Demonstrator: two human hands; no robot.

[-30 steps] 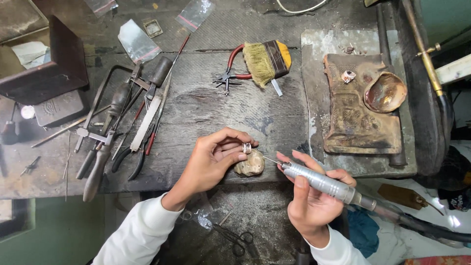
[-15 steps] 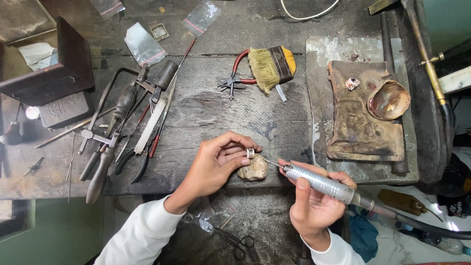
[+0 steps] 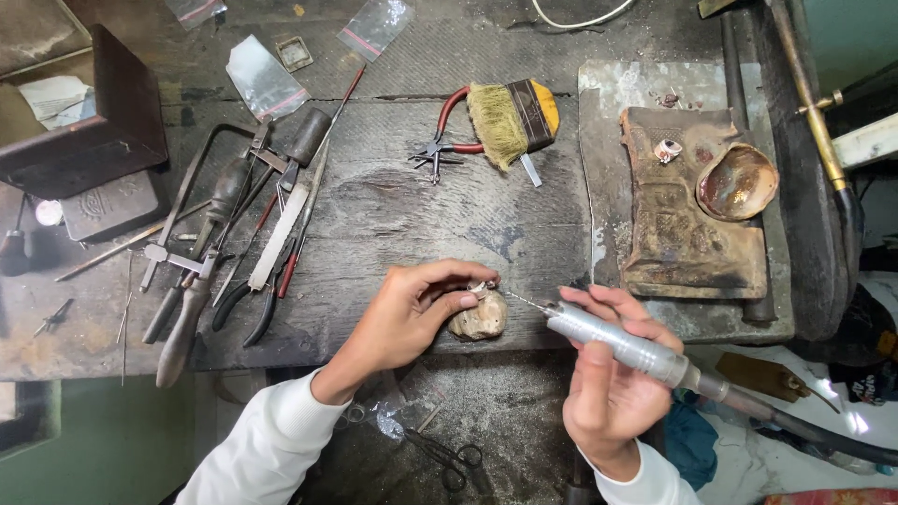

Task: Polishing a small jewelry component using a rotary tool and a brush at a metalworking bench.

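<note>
the left hand [image 3: 412, 313] is closed in a pinch, thumb and fingertips gripping a small silvery ring [image 3: 479, 288] and pressing it against the top of a rounded tan peg [image 3: 479, 318] that sticks out from the front edge of the table [image 3: 393, 215]. the right hand [image 3: 613, 388] is wrapped around a silver rotary handpiece [image 3: 617, 343], held like a pen, its thin bit pointing left and meeting the ring; a dark hose runs off from its back end to the lower right. both arms wear white sleeves.

to the left on the table lies a heap of hand tools [image 3: 234, 243]: files, pliers and a saw frame, side by side. behind the hands, well apart, a brush [image 3: 510, 117] with tan bristles and a yellow end lies over red-handled pliers [image 3: 449, 140]. to the right sits a worn brown block [image 3: 678, 215] on a metal sheet, with a shallow coppery dish [image 3: 736, 182] at its upper right corner. a dark wooden box [image 3: 84, 122] stands at the far left, and clear plastic bags [image 3: 264, 79] lie near the back edge. below the table edge a pair of scissors [image 3: 449, 456] rests on a dark surface.
</note>
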